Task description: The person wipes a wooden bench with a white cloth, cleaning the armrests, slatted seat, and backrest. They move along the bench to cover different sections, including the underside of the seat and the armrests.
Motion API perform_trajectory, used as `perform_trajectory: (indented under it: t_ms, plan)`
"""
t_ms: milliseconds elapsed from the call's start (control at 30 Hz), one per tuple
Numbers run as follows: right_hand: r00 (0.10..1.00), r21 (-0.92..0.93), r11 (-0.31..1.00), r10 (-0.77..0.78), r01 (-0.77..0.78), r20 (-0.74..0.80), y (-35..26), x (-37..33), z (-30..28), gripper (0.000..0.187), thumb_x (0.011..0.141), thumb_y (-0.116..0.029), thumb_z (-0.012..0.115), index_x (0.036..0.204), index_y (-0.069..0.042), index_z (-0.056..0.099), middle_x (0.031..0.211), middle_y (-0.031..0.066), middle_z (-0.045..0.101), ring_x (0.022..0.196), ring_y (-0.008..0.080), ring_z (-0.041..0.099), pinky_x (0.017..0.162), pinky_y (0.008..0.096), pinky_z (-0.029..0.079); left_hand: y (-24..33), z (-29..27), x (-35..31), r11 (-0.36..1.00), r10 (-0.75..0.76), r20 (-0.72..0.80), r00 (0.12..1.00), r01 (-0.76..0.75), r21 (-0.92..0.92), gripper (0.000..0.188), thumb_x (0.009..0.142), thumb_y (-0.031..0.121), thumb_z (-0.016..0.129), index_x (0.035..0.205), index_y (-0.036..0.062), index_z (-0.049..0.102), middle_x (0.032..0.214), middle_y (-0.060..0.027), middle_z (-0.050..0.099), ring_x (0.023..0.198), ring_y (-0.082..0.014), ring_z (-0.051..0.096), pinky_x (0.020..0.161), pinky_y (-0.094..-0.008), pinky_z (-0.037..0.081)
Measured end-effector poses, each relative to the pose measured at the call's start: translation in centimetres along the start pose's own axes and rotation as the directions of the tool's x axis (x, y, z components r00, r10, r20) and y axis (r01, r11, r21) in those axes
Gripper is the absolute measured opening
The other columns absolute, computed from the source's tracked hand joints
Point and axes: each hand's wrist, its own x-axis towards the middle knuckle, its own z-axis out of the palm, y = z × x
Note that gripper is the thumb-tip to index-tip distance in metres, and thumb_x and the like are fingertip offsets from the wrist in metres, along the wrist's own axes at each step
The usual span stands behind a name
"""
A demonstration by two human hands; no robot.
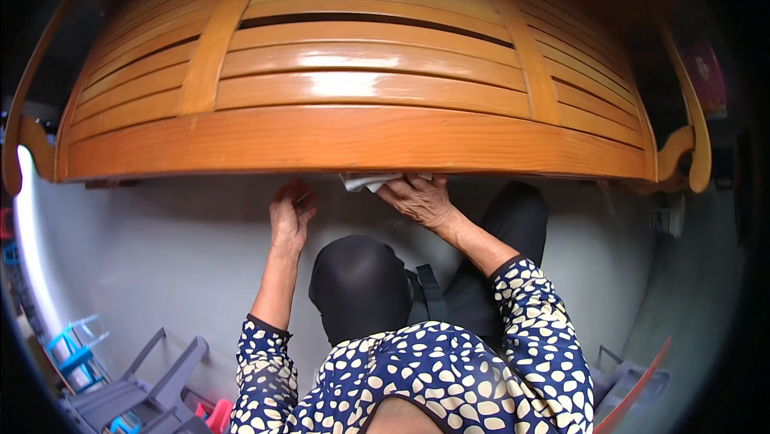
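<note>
A slatted wooden bench [345, 141], glossy orange-brown, fills the upper half of the view. Under its front edge my right hand [421, 200] presses a white cloth [370, 183]; part of the cloth and my fingertips are hidden by the edge. To the left, my left hand [292, 211] hangs just below the same edge with its fingers loosely bent and apart, holding nothing that I can see.
Curved wooden armrests [696, 137] bound the bench at both ends. My knees [358, 285] are bent close before it. A grey plastic chair [160, 386] and a blue stool [76, 350] stand at lower left, on the grey floor [176, 265]. Another grey chair [634, 382] is at lower right.
</note>
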Motion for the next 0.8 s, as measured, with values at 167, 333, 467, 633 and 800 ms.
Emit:
perform_trajectory:
  t_ms: [167,333,467,633,800]
  plan:
    - [0.979,0.022,0.981,0.192,-0.194,0.067,2.7,-4.0,-2.2,0.019,0.072,-0.033,0.064,0.091,-0.033,0.067,0.101,-0.0086,0.05,0.117,0.0218,0.043,0.096,0.053,0.034,-0.3,2.5,0.0,0.999,-0.047,0.018,0.999,0.047,0.016,0.026,0.091,0.018,0.058,0.115,0.0084,0.058,0.101,-0.0083,0.064,0.086,-0.0221,0.06,0.068,-0.0357,0.045]
    - [0.949,0.146,0.937,0.314,-0.316,0.038,3.3,-4.4,-3.6,0.021,0.067,-0.024,0.069,0.087,-0.021,0.07,0.104,0.0049,0.051,0.116,0.0322,0.044,0.092,0.055,0.041,-1.4,1.1,0.9,0.997,-0.058,0.081,0.995,0.054,0.055,0.032,0.089,0.023,0.063,0.118,0.012,0.057,0.107,-0.0066,0.064,0.097,-0.0231,0.06,0.075,-0.0396,0.045]
    - [0.876,0.137,0.866,0.47,-0.481,0.107,3.3,-5.8,-4.4,0.027,0.063,-0.012,0.07,0.089,-0.008,0.069,0.106,0.0154,0.049,0.108,0.0411,0.049,0.087,0.0539,0.046,-1.0,3.2,-0.3,0.988,-0.108,0.082,0.991,0.098,0.122,0.018,0.089,0.019,0.061,0.105,0.0132,0.059,0.092,-0.0022,0.06,0.08,-0.0156,0.056,0.066,-0.0315,0.042]
    - [0.572,0.373,0.498,0.812,-0.783,0.116,3.1,-6.1,-5.0,0.03,0.061,0.004,0.065,0.091,0.002,0.064,0.105,0.0226,0.05,0.097,0.0448,0.053,0.082,0.0482,0.049,-0.4,5.3,-1.5,0.949,-0.235,0.284,0.93,0.157,0.273,0.014,0.089,0.02,0.061,0.101,0.0127,0.06,0.088,0.001,0.058,0.073,-0.0098,0.054,0.058,-0.0265,0.042]
    - [0.122,0.387,0.082,0.99,-0.918,0.078,4.8,-8.2,-4.2,0.031,0.069,0.005,0.06,0.1,0.003,0.059,0.104,0.0242,0.053,0.099,0.0428,0.053,0.084,0.047,0.045,0.4,6.6,-2.5,0.808,-0.339,0.438,0.832,0.019,0.589,0.035,0.089,0.025,0.063,0.119,0.0098,0.058,0.112,-0.0031,0.063,0.096,-0.0144,0.06,0.074,-0.0312,0.049]
